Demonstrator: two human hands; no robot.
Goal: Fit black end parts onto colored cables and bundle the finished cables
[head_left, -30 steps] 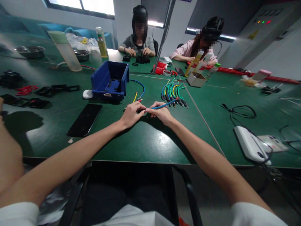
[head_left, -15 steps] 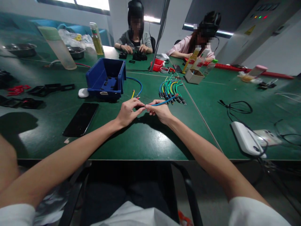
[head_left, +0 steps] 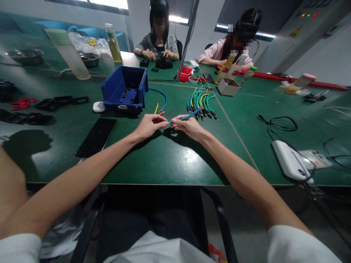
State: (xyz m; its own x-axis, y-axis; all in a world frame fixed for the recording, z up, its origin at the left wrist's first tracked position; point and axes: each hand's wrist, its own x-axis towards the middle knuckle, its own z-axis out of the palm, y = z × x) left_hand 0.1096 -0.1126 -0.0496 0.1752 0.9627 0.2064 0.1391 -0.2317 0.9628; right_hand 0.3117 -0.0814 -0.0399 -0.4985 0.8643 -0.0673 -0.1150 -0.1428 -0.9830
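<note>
Right hand (head_left: 192, 128) has the blue wire (head_left: 192, 114) pinched between thumb and fingers, just above the green table (head_left: 175, 160), its far end slanting up in front of the bundle of wires (head_left: 204, 102)! Left hand (head_left: 147, 126) meets it at the near end, fingertips drawn together, but whether they grip the tip, I cannot tell. The hands are almost touching, with the blue bin (head_left: 109, 96) beyond the left and the black phone (head_left: 96, 137) nearer the table's edge.

Right hand (head_left: 190, 128) is gripping a blue cable (head_left: 193, 114), left hand (head_left: 149, 126) is sitting right by its end, and some colorful wires (head_left: 203, 102) are lying beyond on the green tabletop (head_left: 150, 166).
</note>
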